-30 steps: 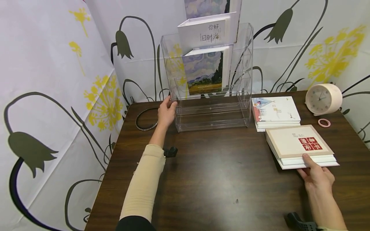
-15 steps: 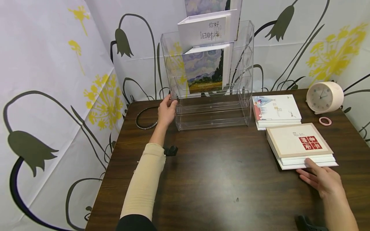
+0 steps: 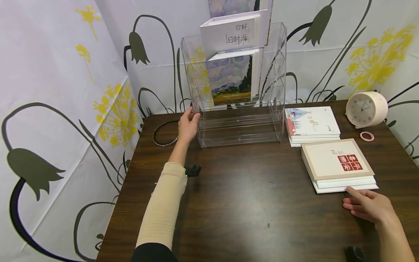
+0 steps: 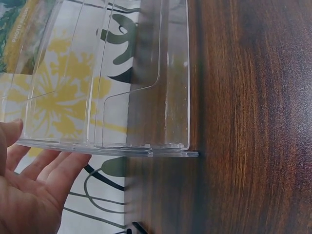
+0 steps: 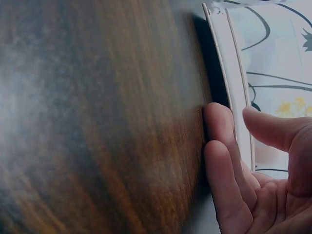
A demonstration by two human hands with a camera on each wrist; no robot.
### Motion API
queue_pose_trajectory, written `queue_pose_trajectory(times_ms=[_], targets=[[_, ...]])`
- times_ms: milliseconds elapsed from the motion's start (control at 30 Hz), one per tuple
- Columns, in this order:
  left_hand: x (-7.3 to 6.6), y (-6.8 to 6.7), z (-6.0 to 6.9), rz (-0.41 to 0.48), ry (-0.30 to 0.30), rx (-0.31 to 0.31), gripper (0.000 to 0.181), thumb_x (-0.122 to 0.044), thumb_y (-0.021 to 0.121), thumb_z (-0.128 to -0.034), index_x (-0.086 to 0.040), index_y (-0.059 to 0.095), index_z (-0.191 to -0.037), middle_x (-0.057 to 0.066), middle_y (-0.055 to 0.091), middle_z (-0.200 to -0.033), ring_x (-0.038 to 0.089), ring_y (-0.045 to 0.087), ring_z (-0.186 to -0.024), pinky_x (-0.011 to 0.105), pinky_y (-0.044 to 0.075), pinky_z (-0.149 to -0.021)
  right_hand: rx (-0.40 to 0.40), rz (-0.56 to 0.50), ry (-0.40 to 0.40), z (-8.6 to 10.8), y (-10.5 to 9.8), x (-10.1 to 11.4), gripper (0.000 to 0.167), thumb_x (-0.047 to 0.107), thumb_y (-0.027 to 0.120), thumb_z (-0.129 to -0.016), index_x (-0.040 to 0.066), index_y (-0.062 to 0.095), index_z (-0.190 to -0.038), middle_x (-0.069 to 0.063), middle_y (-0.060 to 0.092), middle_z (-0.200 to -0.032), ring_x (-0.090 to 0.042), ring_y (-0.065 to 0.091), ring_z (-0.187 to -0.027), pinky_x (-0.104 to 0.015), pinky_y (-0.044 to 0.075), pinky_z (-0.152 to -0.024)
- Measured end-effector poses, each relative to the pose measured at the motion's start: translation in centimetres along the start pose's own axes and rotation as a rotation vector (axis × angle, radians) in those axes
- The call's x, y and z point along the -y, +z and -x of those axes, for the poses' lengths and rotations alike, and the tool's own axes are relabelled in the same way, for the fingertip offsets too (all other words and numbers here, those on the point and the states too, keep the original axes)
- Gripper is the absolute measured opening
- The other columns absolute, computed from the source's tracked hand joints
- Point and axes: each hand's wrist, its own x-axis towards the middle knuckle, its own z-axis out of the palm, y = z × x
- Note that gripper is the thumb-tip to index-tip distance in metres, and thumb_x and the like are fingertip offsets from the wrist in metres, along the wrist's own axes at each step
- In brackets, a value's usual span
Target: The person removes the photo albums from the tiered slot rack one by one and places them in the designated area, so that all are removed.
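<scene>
At the left side of a clear acrylic display rack (image 3: 240, 139), my left hand (image 3: 188, 125) holds the side panel. In the left wrist view the thumb (image 4: 10, 132) lies on one side of that panel and the fingers are behind it. On the right, my right hand (image 3: 374, 206) is at the front edge of a stack of thick books (image 3: 319, 154), the top one cream with red square characters. Its thumb tip is close to the bottom book's edge, its fingers loosely bent below; whether it touches is unclear. White and painting-covered books (image 3: 232, 78) stand in the rack.
Behind the stack lies a smaller pile of white books (image 3: 315, 122) with a tent picture. A pale alarm clock (image 3: 366, 109) and a pink ring (image 3: 367, 136) are at the far right. A dark headband (image 3: 160, 142) lies left of the rack, on the brown table (image 3: 235, 203).
My right hand has drawn back toward the near right, its thumb sliding off the top book to the stack's lower edge. The left hand stays at the rack.
</scene>
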Motion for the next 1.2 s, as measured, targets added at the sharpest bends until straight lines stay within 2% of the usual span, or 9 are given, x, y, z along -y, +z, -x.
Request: queue_pose_trajectory(times_ms=[133, 267, 467, 567, 700, 800, 933, 1000, 1200], targets=[[-0.1, -0.1, 0.0, -0.002, -0.009, 0.013, 0.047, -0.028, 0.057, -0.1009, -0.015, 0.049, -0.145, 0.010, 0.062, -0.131, 0.027, 0.061, -0.117, 0.041, 0.044, -0.100, -0.057, 0.037, -0.002, -0.2, 0.1, 0.0, 0.059, 0.045, 0.062, -0.095, -0.011, 0.053, -0.112, -0.003, 0.072, -0.072, -0.017, 0.072, -0.067, -0.034, 0.058, -0.063], [-0.2, -0.1, 0.2, 0.011, -0.034, 0.036, 0.051, -0.029, 0.055, -0.1021, -0.015, 0.043, -0.149, 0.010, 0.061, -0.133, 0.026, 0.061, -0.117, 0.042, 0.046, -0.098, -0.110, 0.051, 0.009, -0.2, 0.2, 0.1, 0.059, 0.043, 0.061, -0.095, -0.012, 0.052, -0.112, -0.004, 0.071, -0.069, -0.018, 0.072, -0.064, -0.034, 0.058, -0.061], [-0.2, -0.1, 0.3, 0.022, -0.043, 0.036, 0.051, -0.029, 0.054, -0.1024, -0.016, 0.042, -0.150, 0.011, 0.061, -0.132, 0.026, 0.062, -0.115, 0.043, 0.047, -0.094, -0.118, 0.063, 0.016, -0.1, 0.3, 0.2, 0.062, 0.045, 0.061, -0.094, -0.013, 0.049, -0.115, -0.004, 0.071, -0.069, -0.017, 0.071, -0.064, -0.034, 0.058, -0.060], [-0.1, -0.1, 0.3, 0.016, -0.039, 0.036, 0.051, -0.029, 0.054, -0.1024, -0.016, 0.042, -0.150, 0.011, 0.061, -0.132, 0.026, 0.061, -0.116, 0.043, 0.047, -0.095, -0.145, 0.056, -0.026, 0.1, 0.5, 0.2, 0.062, 0.044, 0.061, -0.095, -0.013, 0.049, -0.117, -0.002, 0.071, -0.068, -0.016, 0.071, -0.063, -0.033, 0.058, -0.059], [-0.1, -0.1, 0.3, 0.017, -0.041, 0.039, 0.052, -0.030, 0.055, -0.1023, -0.016, 0.041, -0.150, 0.011, 0.060, -0.133, 0.026, 0.061, -0.116, 0.043, 0.046, -0.095, -0.233, -0.035, -0.163, 0.5, 0.9, 0.5, 0.049, 0.036, 0.064, -0.095, -0.008, 0.052, -0.111, 0.004, 0.069, -0.062, -0.014, 0.069, -0.057, -0.031, 0.057, -0.054], [-0.2, -0.1, 0.3, 0.018, -0.043, 0.038, 0.051, -0.029, 0.055, -0.1022, -0.016, 0.042, -0.150, 0.010, 0.061, -0.132, 0.025, 0.062, -0.116, 0.043, 0.047, -0.095, -0.268, -0.136, -0.293, 0.6, 1.3, 1.1, 0.026, 0.029, 0.068, -0.093, 0.006, 0.058, -0.099, 0.008, 0.068, -0.061, -0.012, 0.068, -0.054, -0.029, 0.055, -0.050], [-0.3, -0.1, 0.3, 0.018, -0.038, 0.029, 0.050, -0.029, 0.055, -0.1019, -0.016, 0.043, -0.149, 0.010, 0.062, -0.131, 0.025, 0.061, -0.116, 0.041, 0.046, -0.097, -0.267, -0.076, -0.465, 0.6, 2.1, 2.8, 0.007, 0.022, 0.069, -0.094, 0.020, 0.062, -0.095, 0.014, 0.070, -0.069, -0.008, 0.069, -0.058, -0.025, 0.055, -0.052], [-0.3, -0.1, 0.3, 0.019, -0.037, 0.027, 0.050, -0.029, 0.055, -0.1018, -0.016, 0.044, -0.149, 0.010, 0.062, -0.131, 0.025, 0.061, -0.117, 0.041, 0.046, -0.098, -0.263, 0.004, -0.556, 0.6, 2.8, 4.0, 0.006, 0.019, 0.067, -0.095, 0.017, 0.062, -0.098, 0.016, 0.070, -0.074, -0.006, 0.070, -0.063, -0.024, 0.055, -0.055], [-0.4, -0.1, 0.3, 0.013, -0.036, 0.022, 0.050, -0.029, 0.055, -0.1018, -0.016, 0.044, -0.149, 0.010, 0.062, -0.131, 0.026, 0.061, -0.117, 0.041, 0.045, -0.098, -0.231, 0.063, -0.789, 0.1, 6.4, 8.2, 0.018, 0.009, 0.069, -0.092, -0.002, 0.064, -0.105, 0.004, 0.072, -0.084, -0.004, 0.070, -0.070, -0.022, 0.055, -0.060]])
